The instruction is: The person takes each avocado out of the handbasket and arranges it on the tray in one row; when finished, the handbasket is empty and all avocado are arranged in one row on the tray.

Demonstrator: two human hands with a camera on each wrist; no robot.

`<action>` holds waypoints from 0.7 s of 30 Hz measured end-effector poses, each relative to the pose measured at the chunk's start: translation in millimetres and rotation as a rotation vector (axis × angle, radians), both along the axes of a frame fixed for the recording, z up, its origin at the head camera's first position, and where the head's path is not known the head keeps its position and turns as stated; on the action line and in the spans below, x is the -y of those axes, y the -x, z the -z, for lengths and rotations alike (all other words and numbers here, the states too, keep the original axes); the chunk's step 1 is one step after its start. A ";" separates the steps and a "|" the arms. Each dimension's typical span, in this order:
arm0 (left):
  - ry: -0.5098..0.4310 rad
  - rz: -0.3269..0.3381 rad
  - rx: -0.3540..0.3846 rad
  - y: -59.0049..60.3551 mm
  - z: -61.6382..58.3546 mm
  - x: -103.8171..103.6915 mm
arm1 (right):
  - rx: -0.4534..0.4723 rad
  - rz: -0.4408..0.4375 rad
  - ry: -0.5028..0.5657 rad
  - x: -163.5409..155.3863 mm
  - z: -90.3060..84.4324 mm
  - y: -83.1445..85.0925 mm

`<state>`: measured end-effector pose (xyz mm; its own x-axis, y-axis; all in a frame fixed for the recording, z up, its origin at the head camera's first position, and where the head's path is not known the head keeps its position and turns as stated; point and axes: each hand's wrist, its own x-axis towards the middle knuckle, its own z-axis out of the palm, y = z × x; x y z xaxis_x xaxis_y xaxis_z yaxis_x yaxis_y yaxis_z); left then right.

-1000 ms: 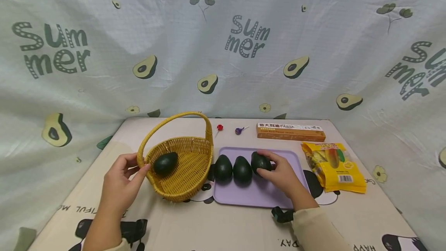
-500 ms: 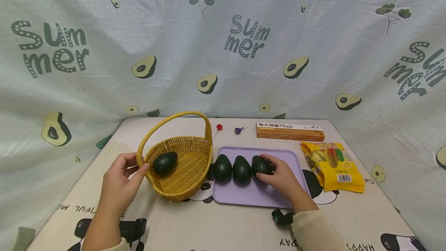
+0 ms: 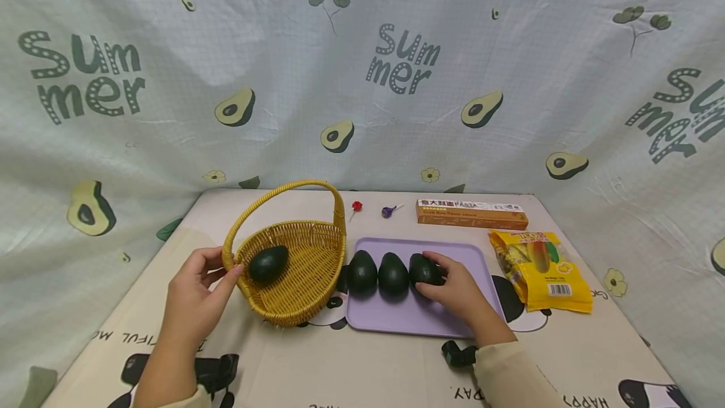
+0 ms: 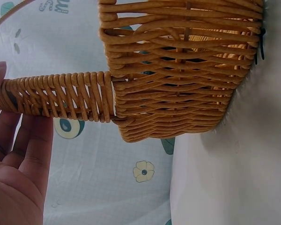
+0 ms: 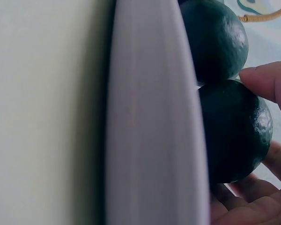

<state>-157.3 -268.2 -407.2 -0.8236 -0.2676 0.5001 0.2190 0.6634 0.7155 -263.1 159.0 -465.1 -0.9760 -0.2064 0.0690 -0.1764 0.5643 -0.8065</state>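
Note:
My left hand [image 3: 198,294] holds the base of the handle of a yellow wicker basket [image 3: 311,263], thumb on one side and fingers on the other. The left wrist view shows this grip on the woven handle [image 4: 61,96]. One dark green avocado [image 3: 269,264] lies in the basket's left part. On a lilac tray [image 3: 408,321] three more avocados stand side by side: a left one [image 3: 362,273], a middle one [image 3: 393,277] and a right one [image 3: 425,268]. Around the right avocado, my right hand [image 3: 461,291] curls its thumb and fingers; the right wrist view shows that avocado [image 5: 236,133] between them.
Behind the tray lie a red lollipop [image 3: 357,206], a purple lollipop [image 3: 387,212] and a long pasta box [image 3: 472,214]. A yellow snack bag [image 3: 544,276] lies right of the tray. Printed cloth [image 3: 362,80] hangs behind the table.
The fingers of my right hand have shifted slightly on the right avocado, which still sits on the tray. My left hand and the basket have stayed in place.

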 end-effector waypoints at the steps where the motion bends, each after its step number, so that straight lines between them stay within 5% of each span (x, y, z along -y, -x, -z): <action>1: 0.000 0.000 0.002 -0.2 -0.2 -0.1 | -0.003 0.001 -0.001 0.0 -0.4 -0.1; 21: -0.003 -0.003 0.021 -1.4 -0.3 -0.5 | -0.019 0.009 0.064 2.5 -13.9 -2.0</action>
